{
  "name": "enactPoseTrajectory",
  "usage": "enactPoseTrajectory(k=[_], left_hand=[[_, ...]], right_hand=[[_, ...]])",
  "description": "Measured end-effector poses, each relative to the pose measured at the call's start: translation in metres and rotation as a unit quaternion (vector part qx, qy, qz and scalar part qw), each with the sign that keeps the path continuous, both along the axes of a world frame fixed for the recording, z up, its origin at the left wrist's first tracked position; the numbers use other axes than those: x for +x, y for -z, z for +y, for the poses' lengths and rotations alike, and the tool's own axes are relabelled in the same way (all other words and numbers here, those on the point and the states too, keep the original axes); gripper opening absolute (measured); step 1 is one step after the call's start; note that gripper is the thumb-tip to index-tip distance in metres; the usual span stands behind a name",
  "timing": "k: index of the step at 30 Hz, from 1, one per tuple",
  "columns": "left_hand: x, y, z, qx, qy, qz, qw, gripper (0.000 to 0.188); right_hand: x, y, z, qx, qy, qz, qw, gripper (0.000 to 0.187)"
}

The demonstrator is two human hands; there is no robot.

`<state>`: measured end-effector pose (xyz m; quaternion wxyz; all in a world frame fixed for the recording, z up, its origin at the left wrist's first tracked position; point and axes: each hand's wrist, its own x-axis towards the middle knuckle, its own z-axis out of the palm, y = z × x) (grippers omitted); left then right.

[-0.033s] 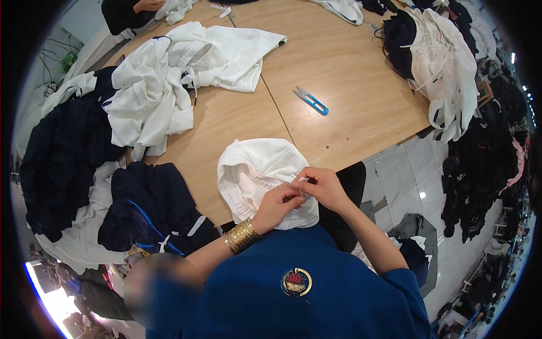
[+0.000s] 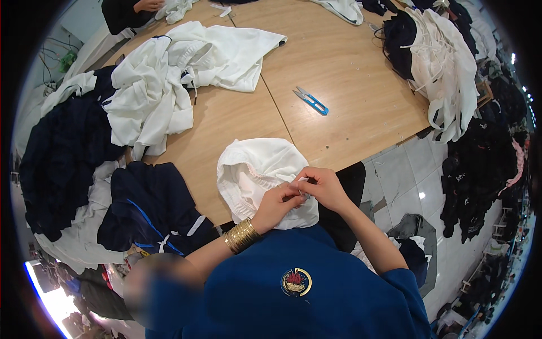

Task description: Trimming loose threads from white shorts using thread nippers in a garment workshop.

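Note:
A white garment (image 2: 271,151) with a gathered elastic waistband lies bunched at the table's near edge, against my body. My left hand (image 2: 278,204), below a wrist with gold bangles, is closed in a pinch at the garment's right side. My right hand (image 2: 319,187) meets it there, thumb and fingers pressed together on a small white bit of the garment. Whether that bit is a drawstring or an edge of cloth is hidden by the fingertips. Beyond the hands, blue-handled thread snips (image 2: 311,101) rest on the wooden table (image 2: 339,68), touched by neither hand.
White garments (image 2: 152,96) and dark navy ones (image 2: 68,152) are heaped on the left. A navy piece with blue trim (image 2: 152,198) lies nearer me. More white garments (image 2: 446,68) hang over the table's right edge. At the far left shows another person's hand (image 2: 148,5).

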<state>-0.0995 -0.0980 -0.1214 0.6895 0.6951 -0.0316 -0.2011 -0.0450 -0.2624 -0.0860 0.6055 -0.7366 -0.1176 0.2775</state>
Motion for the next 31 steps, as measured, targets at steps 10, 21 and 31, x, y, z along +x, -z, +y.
enactPoseTrajectory(k=[10, 21, 31], left_hand=[[0.008, -0.021, 0.006, -0.164, -0.098, 0.239, 0.952, 0.025], [0.026, -0.024, 0.023, -0.205, -0.033, 0.309, 0.928, 0.027], [0.033, -0.008, 0.036, -0.242, 0.062, 0.354, 0.901, 0.027]], right_hand=[[-0.01, -0.009, -0.005, -0.039, 0.039, -0.153, 0.987, 0.008], [-0.024, 0.034, 0.0, 0.026, 0.086, -0.173, 0.981, 0.028], [-0.022, 0.026, 0.003, -0.001, 0.074, -0.154, 0.985, 0.028]])
